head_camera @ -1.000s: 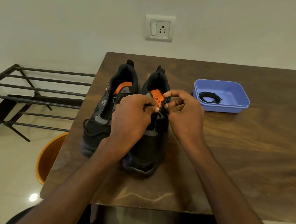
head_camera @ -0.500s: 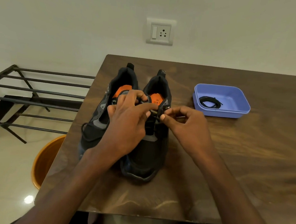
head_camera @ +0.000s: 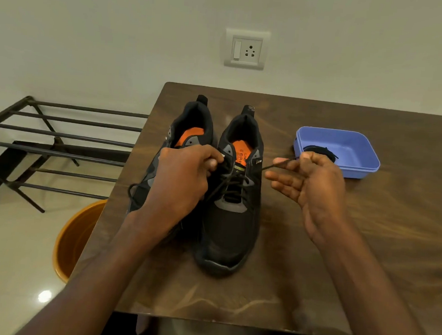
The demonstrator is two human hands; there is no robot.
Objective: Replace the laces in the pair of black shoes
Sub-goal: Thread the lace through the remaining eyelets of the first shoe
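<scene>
A black lace (head_camera: 272,166) runs taut from the right shoe (head_camera: 235,194) on the table (head_camera: 366,243) to the right hand (head_camera: 310,184), which pinches its end. The left hand (head_camera: 179,180) grips the shoe's eyelet edge, covering much of the left shoe (head_camera: 189,123). Just beyond the right hand, a blue tray (head_camera: 359,156) holds a coiled lace (head_camera: 323,150).

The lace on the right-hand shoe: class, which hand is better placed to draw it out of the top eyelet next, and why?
The right hand. It already pinches the lace end, drawn out sideways from the shoe. The left hand sits at the tongue, steadying it.
</scene>
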